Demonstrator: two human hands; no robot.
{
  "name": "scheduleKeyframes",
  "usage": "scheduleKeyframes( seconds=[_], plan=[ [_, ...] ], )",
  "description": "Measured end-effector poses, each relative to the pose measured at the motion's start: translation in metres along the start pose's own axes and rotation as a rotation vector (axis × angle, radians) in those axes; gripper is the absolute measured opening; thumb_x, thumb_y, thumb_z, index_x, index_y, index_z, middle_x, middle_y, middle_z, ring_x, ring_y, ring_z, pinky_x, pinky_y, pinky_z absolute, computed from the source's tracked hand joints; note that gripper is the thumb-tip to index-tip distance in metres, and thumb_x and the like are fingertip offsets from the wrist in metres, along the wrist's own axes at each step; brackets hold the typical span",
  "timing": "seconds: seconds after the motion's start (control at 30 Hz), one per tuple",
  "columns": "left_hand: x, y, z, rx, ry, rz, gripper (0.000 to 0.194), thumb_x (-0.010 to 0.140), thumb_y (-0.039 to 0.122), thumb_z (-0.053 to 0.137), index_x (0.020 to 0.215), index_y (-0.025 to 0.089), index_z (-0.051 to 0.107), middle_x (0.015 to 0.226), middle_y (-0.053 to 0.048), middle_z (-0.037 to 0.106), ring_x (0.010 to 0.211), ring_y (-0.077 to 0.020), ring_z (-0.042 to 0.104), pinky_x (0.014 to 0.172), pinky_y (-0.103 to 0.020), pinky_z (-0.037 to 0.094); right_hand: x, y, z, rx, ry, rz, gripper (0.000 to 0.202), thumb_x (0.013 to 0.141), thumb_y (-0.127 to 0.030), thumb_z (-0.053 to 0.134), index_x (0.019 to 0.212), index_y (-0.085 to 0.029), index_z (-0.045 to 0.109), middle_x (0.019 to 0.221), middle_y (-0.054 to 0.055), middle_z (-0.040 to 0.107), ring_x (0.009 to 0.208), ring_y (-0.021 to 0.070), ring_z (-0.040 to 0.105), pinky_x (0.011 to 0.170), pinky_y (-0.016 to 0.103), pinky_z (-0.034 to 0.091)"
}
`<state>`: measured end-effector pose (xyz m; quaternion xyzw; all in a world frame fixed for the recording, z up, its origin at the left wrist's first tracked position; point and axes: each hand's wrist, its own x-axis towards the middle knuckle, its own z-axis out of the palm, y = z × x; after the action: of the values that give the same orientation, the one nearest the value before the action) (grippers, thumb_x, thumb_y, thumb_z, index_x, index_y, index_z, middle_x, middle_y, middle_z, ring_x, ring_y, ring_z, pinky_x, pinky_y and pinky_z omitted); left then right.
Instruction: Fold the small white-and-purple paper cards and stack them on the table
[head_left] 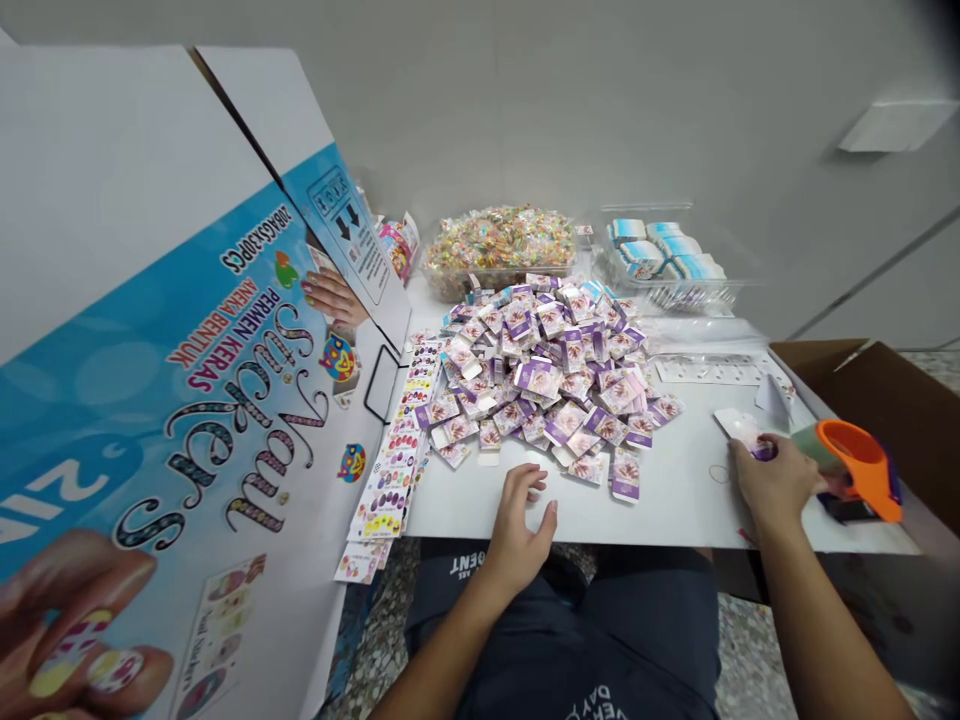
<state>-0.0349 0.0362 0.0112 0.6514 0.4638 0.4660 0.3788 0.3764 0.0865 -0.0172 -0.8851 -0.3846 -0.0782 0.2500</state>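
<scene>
A wide heap of small purple-and-white boxes [574, 350] covers the middle of the white table [465, 505]. Just in front of the heap, my left hand [525, 520] hovers at the table's near edge, fingers apart and holding nothing. At the right, my right hand [772, 475] has its fingers on a white-and-purple box [739, 425] lying near an orange tape dispenser [855, 460]. Sheets of nail stickers [397, 470] lie in a stack left of the heap.
Behind the heap stand a clear tub of wrapped candies [499, 245] and a clear tray of blue-and-white cards [667, 255]. A large printed carton [187, 400] fills the left side. An open brown box [900, 400] stands at the right, beside the table.
</scene>
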Motion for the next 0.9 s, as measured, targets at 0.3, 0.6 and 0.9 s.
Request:
scheduleKeyframes(
  seconds=[0.3,0.6,0.9],
  plan=[
    [-0.009,0.007,0.011,-0.013,-0.054,-0.022,0.032,0.094,0.016,0.054,0.125,0.022,0.055,0.129,-0.013,0.054,0.102,-0.0211,0.062,0.089,-0.039,0.052,-0.016,-0.017,-0.008,-0.087,-0.002,-0.150,0.036,0.086,-0.045,0.053,0.100,-0.015,0.068,0.102,0.018,0.071,0.113,0.0363,0.054,0.103,0.056,0.024],
    [-0.013,0.003,0.012,-0.021,-0.062,-0.037,0.031,0.095,0.017,0.053,0.126,0.023,0.056,0.128,-0.012,0.056,0.104,-0.0218,0.062,0.090,-0.040,0.052,-0.016,-0.033,-0.014,0.104,0.059,-0.197,0.038,0.087,-0.038,0.047,0.107,-0.011,0.066,0.108,0.023,0.069,0.109,0.0387,0.056,0.099,0.059,0.031],
    [-0.006,0.022,0.001,-0.318,-0.263,-0.099,0.049,0.086,0.051,0.072,0.127,0.024,0.064,0.137,-0.014,0.055,0.115,-0.0269,0.059,0.096,-0.041,0.050,-0.150,-0.115,-0.111,0.862,-0.218,-0.040,0.037,0.083,-0.048,0.074,0.105,-0.018,0.070,0.089,0.007,0.074,0.070,0.0199,0.068,0.064,0.032,0.057]
  ],
)
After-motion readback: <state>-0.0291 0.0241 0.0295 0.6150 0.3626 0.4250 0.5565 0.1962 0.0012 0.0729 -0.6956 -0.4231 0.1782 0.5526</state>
